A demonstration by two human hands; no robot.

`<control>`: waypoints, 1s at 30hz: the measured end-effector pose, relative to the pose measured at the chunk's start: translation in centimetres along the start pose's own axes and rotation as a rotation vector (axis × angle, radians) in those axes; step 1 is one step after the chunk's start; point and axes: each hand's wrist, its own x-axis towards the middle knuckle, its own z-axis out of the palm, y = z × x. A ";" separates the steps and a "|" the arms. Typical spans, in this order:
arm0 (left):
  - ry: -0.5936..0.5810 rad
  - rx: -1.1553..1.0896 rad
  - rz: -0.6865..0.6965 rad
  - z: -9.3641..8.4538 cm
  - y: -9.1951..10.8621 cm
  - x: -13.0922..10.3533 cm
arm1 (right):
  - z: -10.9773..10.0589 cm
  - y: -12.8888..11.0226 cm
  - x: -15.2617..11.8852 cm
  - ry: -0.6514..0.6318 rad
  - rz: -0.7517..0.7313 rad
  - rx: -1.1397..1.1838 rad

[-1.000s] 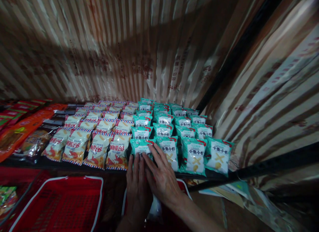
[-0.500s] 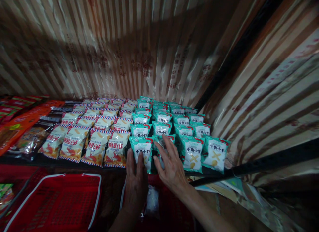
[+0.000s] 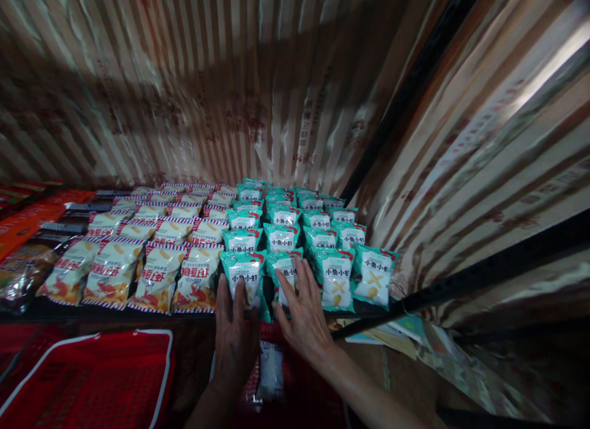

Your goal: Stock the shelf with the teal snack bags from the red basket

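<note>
Teal and white snack bags (image 3: 283,237) stand in rows on a dark shelf. My left hand (image 3: 235,330) is at the shelf's front edge, its spread fingers against the lower part of a front teal bag (image 3: 244,272). Just right of it, my right hand (image 3: 302,315) has its fingers apart over the neighbouring teal bag (image 3: 281,266), partly covering it. Neither hand is closed round a bag. Left of the teal bags stand white, red and blue-edged snack bags (image 3: 198,275) in rows.
Orange packets (image 3: 34,217) and dark brown packets (image 3: 27,266) lie at the far left. Below the shelf is a red basket (image 3: 92,380) with a white handle. A black metal post (image 3: 396,109) and bar (image 3: 442,294) frame the right side, before striped sheeting (image 3: 286,78).
The view has shifted, so shelf and bags appear further left. Both hands stay at the same front teal bags, with fingers still spread.
</note>
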 end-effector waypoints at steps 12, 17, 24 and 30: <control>0.105 0.091 -0.050 1.4 1.2 0.3 | 0.9 0.5 0.2 0.146 0.005 0.094; 0.169 0.080 -0.038 1.9 1.1 0.5 | 1.1 0.7 1.4 0.202 0.060 0.107; 0.196 0.064 0.014 0.5 1.1 1.8 | 1.8 0.9 1.6 0.219 0.107 0.113; 0.166 0.115 0.051 -0.5 0.2 2.9 | 2.2 1.0 0.8 0.140 0.104 0.083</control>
